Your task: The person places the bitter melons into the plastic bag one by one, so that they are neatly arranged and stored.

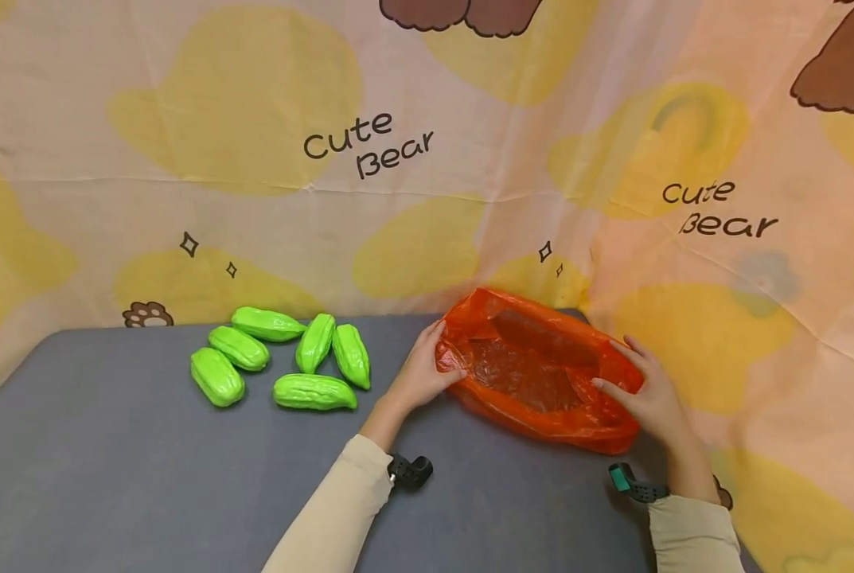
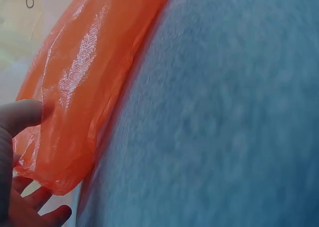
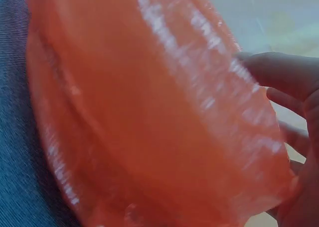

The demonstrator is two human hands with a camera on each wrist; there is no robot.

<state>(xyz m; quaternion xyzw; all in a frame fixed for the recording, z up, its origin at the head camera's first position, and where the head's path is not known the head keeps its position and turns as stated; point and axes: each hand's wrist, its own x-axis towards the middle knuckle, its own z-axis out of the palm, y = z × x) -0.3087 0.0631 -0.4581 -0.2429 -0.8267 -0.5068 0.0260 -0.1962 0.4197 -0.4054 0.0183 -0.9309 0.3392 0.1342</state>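
Note:
An orange-red plastic bag [image 1: 534,423] sits on the grey table with its mouth spread wide and facing up. My left hand [image 1: 421,368] holds its left rim, the thumb at the inner edge and the fingers along the outside. On the opposite side, my right hand [image 1: 654,396] grips the right rim in much the same way. The left wrist view shows the thumb [image 2: 22,114] against the shiny bag wall [image 2: 94,82]. In the right wrist view the bag [image 3: 149,117] fills most of the picture, with the fingers at its right edge. Inside the mouth only creased plastic shows.
Several bright green, ridged gourds [image 1: 315,392] lie grouped left of the bag. The grey table [image 1: 147,477] stretches toward me. A printed fabric wall [image 1: 255,103] stands behind and along the right side, close to the bag. Each wrist wears a dark strap [image 1: 412,471].

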